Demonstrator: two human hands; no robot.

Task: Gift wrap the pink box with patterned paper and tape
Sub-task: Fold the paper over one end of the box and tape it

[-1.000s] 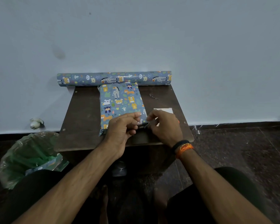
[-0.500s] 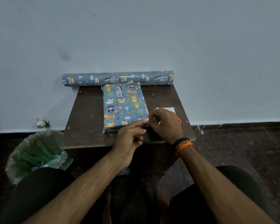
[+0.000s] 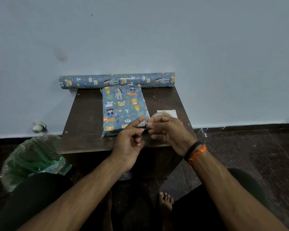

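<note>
Box: wrapped in patterned paper (image 3: 123, 109), lying on the small dark table (image 3: 83, 117), far end against the paper roll (image 3: 117, 80).
Left hand (image 3: 129, 140): I read it raised at the near right corner, forefinger straight, other fingers curled; whether it pinches tape I cannot tell.
Right hand (image 3: 167, 130): fingers curled, fingertips meeting the left's; any tape strip between is not visible.
Tape roll (image 3: 160, 115): on table, just beyond right hand.
Progress: body covered; I judge the near end left to fold and tape.
</note>
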